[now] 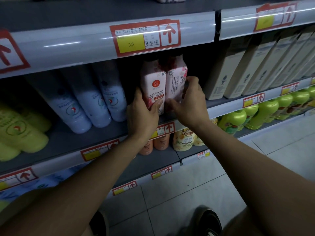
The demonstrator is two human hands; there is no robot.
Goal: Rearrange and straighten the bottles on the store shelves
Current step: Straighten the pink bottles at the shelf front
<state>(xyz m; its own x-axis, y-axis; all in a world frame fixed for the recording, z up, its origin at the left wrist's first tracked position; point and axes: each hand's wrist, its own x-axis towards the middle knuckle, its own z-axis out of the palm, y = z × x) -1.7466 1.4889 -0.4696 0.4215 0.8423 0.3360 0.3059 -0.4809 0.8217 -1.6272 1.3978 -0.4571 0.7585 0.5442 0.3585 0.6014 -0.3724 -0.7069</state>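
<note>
Two pink floral bottles stand side by side on the middle shelf (pixel 102 143). The left one (pixel 154 82) shows a Camellia label to the front. My left hand (pixel 142 114) grips its lower part, thumb across the front. The right pink bottle (pixel 175 80) is turned so its side faces out. My right hand (pixel 189 103) holds it, fingers curled round its right edge and thumb low on its front. Both bottles stand upright and touch each other.
Pale blue bottles (pixel 88 103) stand left of the pink pair, yellow-green ones (pixel 18 132) further left. Beige boxes (pixel 238 72) fill the shelf to the right. Below are orange (pixel 161 142), cream (pixel 183 140) and green bottles (pixel 238 120). The upper shelf's edge (pixel 102 41) hangs close above.
</note>
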